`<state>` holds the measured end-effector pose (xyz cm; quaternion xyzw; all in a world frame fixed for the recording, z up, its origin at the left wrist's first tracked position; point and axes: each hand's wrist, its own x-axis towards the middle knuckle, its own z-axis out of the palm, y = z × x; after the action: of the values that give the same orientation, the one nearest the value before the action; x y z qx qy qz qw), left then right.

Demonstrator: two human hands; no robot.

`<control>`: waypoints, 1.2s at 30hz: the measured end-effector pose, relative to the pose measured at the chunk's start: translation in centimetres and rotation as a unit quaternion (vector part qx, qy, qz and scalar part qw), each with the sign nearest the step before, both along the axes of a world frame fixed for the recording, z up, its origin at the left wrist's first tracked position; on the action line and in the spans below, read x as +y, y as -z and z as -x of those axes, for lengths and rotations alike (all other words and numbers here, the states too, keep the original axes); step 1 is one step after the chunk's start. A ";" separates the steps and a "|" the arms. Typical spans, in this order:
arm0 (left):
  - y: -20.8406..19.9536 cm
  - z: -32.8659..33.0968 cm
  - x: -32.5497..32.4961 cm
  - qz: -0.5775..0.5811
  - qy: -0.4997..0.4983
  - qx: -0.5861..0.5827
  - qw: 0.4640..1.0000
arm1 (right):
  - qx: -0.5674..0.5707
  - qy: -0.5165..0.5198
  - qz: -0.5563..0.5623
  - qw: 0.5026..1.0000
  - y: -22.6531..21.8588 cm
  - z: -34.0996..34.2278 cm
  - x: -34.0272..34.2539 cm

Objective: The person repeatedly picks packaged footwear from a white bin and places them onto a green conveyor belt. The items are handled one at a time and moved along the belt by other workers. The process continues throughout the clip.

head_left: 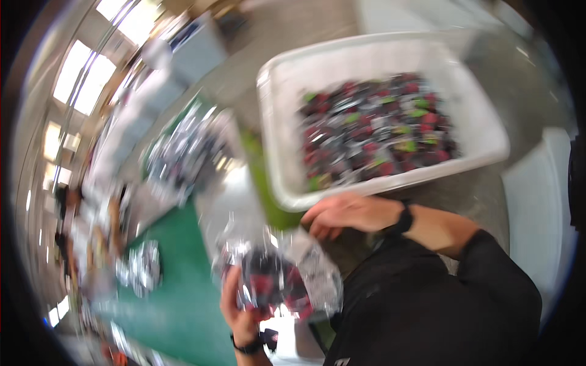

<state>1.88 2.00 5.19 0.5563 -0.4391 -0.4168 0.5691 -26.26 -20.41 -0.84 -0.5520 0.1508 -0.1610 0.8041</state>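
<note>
My left hand [238, 308] is closed on a clear plastic bag [268, 280] with dark red and black pieces inside. The bag's transparent film spreads to the right, towards my body. My right hand [351, 213] hovers by the near rim of a large white tub [378, 186], its fingers bent loosely and apart, with nothing visible in them. Inside the tub lie many small wrapped pieces [378, 131] in dark red, black and green. Motion blur hides finer detail.
Beyond my left hand runs a green work surface [177, 305] with a silvery plastic packet [143, 268]. A heap of clear bags [189, 149] with dark contents sits farther off. People [73, 213] stand at the far left. A white panel-like shape [540, 207] is at the right.
</note>
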 end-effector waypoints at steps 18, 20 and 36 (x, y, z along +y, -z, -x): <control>-0.2 9.2 -12.6 -0.049 0.241 -0.184 0.952 | 0.216 0.789 0.135 0.559 -5.6 51.9 5.7; 1.4 8.4 -13.5 -0.031 0.254 -0.164 0.953 | -0.159 0.880 0.141 0.425 -16.1 65.2 10.1; 1.1 0.3 -11.3 -0.097 0.076 -0.167 0.978 | 0.141 0.751 -0.067 0.641 2.4 48.3 -1.4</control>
<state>1.60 -9.34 4.09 0.6354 -0.5268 -0.4008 0.3977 -74.56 -21.80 -3.19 -0.2095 0.6355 -0.6197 0.4103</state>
